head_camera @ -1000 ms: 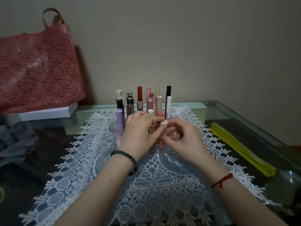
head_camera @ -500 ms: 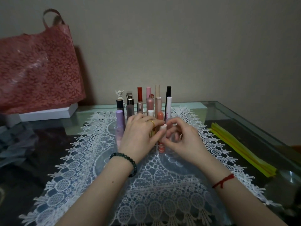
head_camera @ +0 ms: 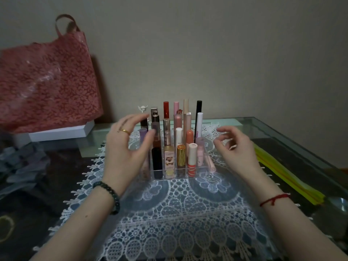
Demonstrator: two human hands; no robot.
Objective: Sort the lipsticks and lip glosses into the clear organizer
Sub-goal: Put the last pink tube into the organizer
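the clear organizer (head_camera: 175, 178) stands on a lace runner (head_camera: 178, 213) midway along the desk (head_camera: 282, 129), nearer its far edge, packed with upright lipsticks and lip glosses (head_camera: 192, 159). the left hand (head_camera: 128, 146) is at its left side, fingers spread, holding nothing. the right hand (head_camera: 235, 147) is to its right, loosely curled and empty.

Dim, soft, wide-angle bowing at edges
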